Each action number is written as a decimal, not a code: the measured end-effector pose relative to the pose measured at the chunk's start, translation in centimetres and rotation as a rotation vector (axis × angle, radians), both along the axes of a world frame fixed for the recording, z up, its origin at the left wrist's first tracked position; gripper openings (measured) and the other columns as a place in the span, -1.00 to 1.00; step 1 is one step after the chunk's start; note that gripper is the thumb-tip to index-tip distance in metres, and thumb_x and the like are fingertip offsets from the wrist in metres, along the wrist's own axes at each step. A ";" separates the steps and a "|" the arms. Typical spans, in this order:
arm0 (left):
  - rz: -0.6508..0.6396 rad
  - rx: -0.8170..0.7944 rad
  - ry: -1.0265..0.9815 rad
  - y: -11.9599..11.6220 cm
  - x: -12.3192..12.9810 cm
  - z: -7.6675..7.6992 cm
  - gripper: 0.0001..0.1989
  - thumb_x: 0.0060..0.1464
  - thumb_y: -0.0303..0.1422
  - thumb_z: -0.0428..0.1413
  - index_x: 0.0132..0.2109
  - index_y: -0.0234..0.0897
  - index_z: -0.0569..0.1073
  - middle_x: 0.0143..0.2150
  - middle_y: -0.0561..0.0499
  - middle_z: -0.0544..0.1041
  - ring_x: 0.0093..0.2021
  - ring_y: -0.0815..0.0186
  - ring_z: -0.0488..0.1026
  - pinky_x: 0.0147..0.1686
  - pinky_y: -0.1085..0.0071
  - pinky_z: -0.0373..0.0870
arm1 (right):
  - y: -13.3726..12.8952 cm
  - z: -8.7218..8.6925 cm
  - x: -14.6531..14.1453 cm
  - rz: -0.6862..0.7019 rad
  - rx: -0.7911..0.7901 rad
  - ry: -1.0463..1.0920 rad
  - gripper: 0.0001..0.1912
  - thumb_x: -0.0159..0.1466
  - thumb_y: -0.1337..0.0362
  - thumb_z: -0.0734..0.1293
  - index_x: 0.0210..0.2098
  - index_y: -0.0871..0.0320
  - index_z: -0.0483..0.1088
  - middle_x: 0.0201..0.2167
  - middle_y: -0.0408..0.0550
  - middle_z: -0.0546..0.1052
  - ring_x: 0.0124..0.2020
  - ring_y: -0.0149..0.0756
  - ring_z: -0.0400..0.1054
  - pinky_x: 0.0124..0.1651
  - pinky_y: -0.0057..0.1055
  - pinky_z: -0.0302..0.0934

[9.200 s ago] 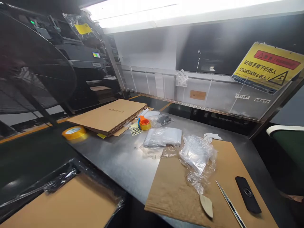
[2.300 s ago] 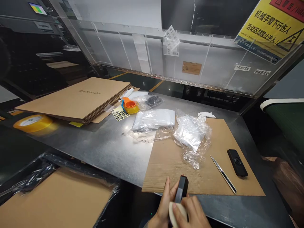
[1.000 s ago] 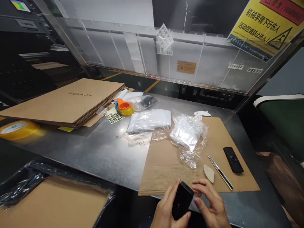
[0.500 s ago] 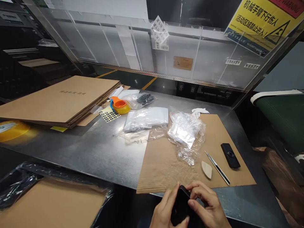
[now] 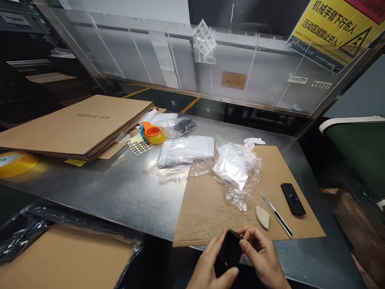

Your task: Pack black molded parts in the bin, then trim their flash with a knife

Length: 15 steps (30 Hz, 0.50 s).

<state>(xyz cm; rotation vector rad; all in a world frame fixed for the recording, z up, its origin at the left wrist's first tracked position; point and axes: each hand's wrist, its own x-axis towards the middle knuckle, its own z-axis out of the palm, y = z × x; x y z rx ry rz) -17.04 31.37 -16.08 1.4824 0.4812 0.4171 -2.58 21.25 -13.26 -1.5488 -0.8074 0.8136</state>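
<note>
A black rectangular case-like piece (image 5: 231,249) with rounded corners is held over the front edge of the table. My left hand (image 5: 210,265) grips it along its left side, thumb across the lower part. At its upper right edge, my right hand (image 5: 261,255) pinches the rim between thumb and fingers. Just beyond lie a beige wedge-shaped piece (image 5: 262,217), a slim silver craft knife (image 5: 276,214) and a black oblong device (image 5: 293,199) with a round part, all on a cardboard sheet (image 5: 207,216).
Clear plastic bags (image 5: 236,162) and a white packet stack (image 5: 186,149) lie mid-table. An orange tape dispenser (image 5: 152,130), a sticker sheet (image 5: 140,144) and stacked cardboard (image 5: 90,124) are left. White gloves (image 5: 254,142) lie behind the sheet. An open lined box (image 5: 69,257) stands front left.
The black piece has tilted in my hands, showing more of its dark inner face. My right fingers have shifted up to its upper right edge. The table items stay put.
</note>
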 end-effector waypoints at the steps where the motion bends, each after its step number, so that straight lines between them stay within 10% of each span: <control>1: -0.012 -0.131 -0.022 0.2 0.1 0.0 -0.37 -0.10 -0.27 0.21 0.16 -0.18 0.28 0.14 -0.16 0.32 0.15 0.03 0.22 0.13 0.15 0.15 | 0.2 -0.1 0.0 -0.027 0.000 0.048 -0.79 0.24 0.16 0.26 -0.43 0.15 0.26 -0.27 -0.03 0.45 -0.25 -0.34 0.33 -0.22 -0.47 0.21; 8: -0.264 -1.099 0.065 0.7 1.5 -1.4 -0.34 0.03 0.09 -0.07 -0.14 -0.49 0.50 -0.29 -0.26 0.55 -0.42 0.25 0.50 -0.46 0.49 0.34 | 1.7 -1.3 -0.4 -0.024 -0.046 0.072 -0.72 0.24 0.08 0.24 -0.42 0.17 0.34 -0.37 -0.02 0.49 -0.35 -0.32 0.36 -0.30 -0.44 0.22; 15: -0.172 -1.339 -0.049 1.6 1.8 -1.7 -0.40 0.10 0.02 -0.10 -0.34 -0.49 0.53 -0.46 -0.14 0.52 -0.47 0.30 0.46 -0.38 0.43 0.38 | -0.6 -5.0 8.5 -0.447 -0.394 -0.752 -0.62 0.28 0.09 0.06 -0.14 0.17 0.36 -0.15 0.09 0.46 -0.13 -0.16 0.32 -0.09 -0.29 0.18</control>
